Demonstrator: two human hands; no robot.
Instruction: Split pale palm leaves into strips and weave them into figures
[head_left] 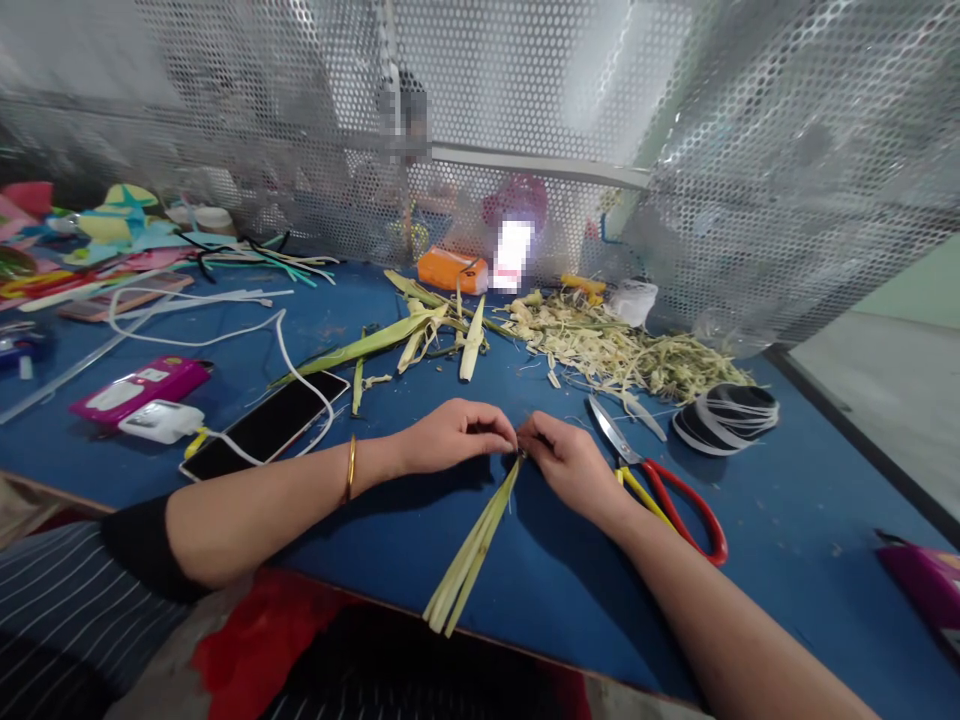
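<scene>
Both my hands meet at the middle of the blue table. My left hand is closed in a pinch on the top end of a bundle of pale green leaf strips. My right hand pinches the same end from the other side. The strips run down from my fingers toward the table's near edge and overhang it slightly. A gold bangle circles my left wrist.
Red-handled scissors lie just right of my right hand. Behind are more leaf pieces, a heap of shredded trimmings, a coil of black-and-white tape, an orange box. A phone, charger and cable lie left. Perforated metal screens stand behind.
</scene>
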